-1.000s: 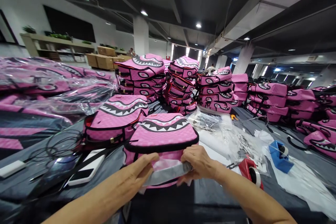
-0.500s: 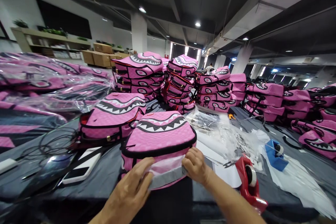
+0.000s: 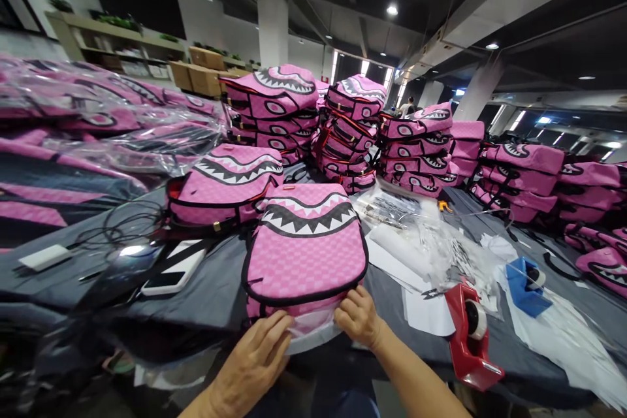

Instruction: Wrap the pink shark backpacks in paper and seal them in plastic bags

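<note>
A pink checked backpack (image 3: 306, 261) with a shark-mouth print lies face up at the table's near edge. Along its near end runs a pale, see-through plastic sheet (image 3: 313, 334) with a whitish edge. Closed fingers of my left hand (image 3: 255, 359) grip the sheet's left part, with the thumb mostly hidden. At the sheet's right end, my right hand (image 3: 358, 317) pinches it against the backpack's lower corner. Another pink backpack (image 3: 230, 176) rests just behind and to the left.
Stacked pink backpacks (image 3: 279, 104) line the back, with plastic-wrapped ones (image 3: 98, 111) at left. A white phone-like device (image 3: 171, 277) and cables lie left. A red tape dispenser (image 3: 473, 339), a blue tape dispenser (image 3: 529, 287), small pliers (image 3: 434, 294) and plastic bags (image 3: 460, 248) occupy the right.
The view has tipped downward, showing more of the backpack's front and the floor below the table. Both hands keep their hold on the sheet, and the backpack's near end looks flatter.
</note>
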Demonstrator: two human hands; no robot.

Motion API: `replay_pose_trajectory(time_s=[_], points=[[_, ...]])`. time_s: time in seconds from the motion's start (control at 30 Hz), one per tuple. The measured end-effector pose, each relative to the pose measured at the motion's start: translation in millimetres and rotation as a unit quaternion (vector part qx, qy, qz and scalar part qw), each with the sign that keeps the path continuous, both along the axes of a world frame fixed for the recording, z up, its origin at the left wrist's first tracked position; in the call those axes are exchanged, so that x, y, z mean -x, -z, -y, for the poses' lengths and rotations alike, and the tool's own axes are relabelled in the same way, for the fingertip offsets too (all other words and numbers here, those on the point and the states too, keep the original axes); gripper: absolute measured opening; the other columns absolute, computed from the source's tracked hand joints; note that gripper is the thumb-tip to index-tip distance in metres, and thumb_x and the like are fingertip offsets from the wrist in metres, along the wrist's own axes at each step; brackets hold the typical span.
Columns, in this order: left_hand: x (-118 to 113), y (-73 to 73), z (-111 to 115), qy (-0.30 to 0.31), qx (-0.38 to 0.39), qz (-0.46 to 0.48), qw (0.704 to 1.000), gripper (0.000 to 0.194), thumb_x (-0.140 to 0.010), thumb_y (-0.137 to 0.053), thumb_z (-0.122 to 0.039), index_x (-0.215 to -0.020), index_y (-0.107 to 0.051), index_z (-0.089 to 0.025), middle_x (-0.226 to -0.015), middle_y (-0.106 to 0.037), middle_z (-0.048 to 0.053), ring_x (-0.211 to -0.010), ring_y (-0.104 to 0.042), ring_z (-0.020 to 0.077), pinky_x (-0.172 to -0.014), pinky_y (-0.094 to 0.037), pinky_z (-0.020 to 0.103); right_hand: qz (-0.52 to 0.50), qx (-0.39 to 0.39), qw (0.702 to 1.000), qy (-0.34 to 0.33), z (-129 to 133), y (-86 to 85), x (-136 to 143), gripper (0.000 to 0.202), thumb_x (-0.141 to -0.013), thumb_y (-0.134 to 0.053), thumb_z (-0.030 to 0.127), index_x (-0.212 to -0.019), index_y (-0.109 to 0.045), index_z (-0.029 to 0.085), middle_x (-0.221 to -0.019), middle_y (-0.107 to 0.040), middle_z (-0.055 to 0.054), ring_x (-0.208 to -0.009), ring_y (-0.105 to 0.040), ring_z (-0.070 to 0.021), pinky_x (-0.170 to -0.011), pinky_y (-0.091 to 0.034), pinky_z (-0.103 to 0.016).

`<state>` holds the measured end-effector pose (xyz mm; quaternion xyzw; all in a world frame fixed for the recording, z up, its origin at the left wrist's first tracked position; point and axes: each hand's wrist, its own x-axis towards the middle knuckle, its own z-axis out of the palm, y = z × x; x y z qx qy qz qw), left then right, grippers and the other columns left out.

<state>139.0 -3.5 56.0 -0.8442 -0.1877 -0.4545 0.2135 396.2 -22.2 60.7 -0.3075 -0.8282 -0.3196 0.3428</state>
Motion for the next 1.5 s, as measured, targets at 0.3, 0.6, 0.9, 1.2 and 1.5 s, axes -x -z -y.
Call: replay_pose_trajectory(time_s=[0.3,0.6,0.9,1.2,1.5], points=[[-2.9,16.7,-14.8,0.026,-0.024,0.03,0.999,0.021,-0.095,-0.052,0.001,-0.096,-0.064,-0.016,-0.096,-0.072,0.003,-0.1,-0.068,0.0202,-0.098,-0.049,0.041,-0.042,0.084,0.996,-0.014,11.3,18.1,-4.0,0.01,-0.092,-0.046,0.02,-0.09,-0.056,0.02,-0.069,-0.058,-0.001,-0.064,-0.047,-0.0174,-0.062,-0.035,-0.032],[8.1,8.0,7.1,0.059,0.068,-0.011,0.996,0.026,-0.105,-0.045,-0.025,-0.094,-0.067,-0.017,-0.089,-0.071,0.003,-0.09,-0.065,0.0182,-0.097,-0.045,0.037,0.049,0.323,0.944,0.041,28.6,-14.6,-14.8,0.024,-0.102,-0.052,0.021,-0.124,-0.058,0.02,-0.08,-0.069,-0.002,-0.071,-0.06,-0.0164,-0.067,-0.041,-0.029],[2.7,-17.4,-1.9,-0.027,0.114,-0.058,0.991,0.022,-0.104,-0.043,-0.021,-0.109,-0.063,-0.014,-0.081,-0.069,0.001,-0.073,-0.064,0.0171,-0.088,-0.042,0.038,0.195,0.464,0.854,0.13,16.9,-54.6,8.0,0.004,-0.096,-0.061,0.018,-0.097,-0.064,0.016,-0.082,-0.072,-0.004,-0.071,-0.063,-0.0179,-0.064,-0.037,-0.031],[-6.2,-7.2,-2.7,-0.001,0.163,-0.117,0.98,0.025,-0.089,-0.045,-0.003,-0.087,-0.061,-0.022,-0.099,-0.069,0.004,-0.089,-0.061,0.0209,-0.078,-0.044,0.034,0.181,0.283,0.941,-0.031,20.2,-55.7,-8.1,0.004,-0.097,-0.061,0.019,-0.094,-0.061,0.021,-0.101,-0.068,-0.002,-0.088,-0.054,-0.0157,-0.075,-0.039,-0.03],[-0.4,-50.8,-34.5,0.21,0.018,-0.221,0.952,0.027,-0.091,-0.042,0.002,-0.088,-0.057,-0.02,-0.065,-0.056,-0.004,-0.053,-0.049,0.0144,-0.053,-0.037,0.03,0.275,0.29,0.916,-0.033,4.4,-81.1,-6.2,0.012,-0.099,-0.062,0.022,-0.087,-0.06,0.02,-0.081,-0.064,0.001,-0.075,-0.052,-0.0154,-0.059,-0.033,-0.031]])
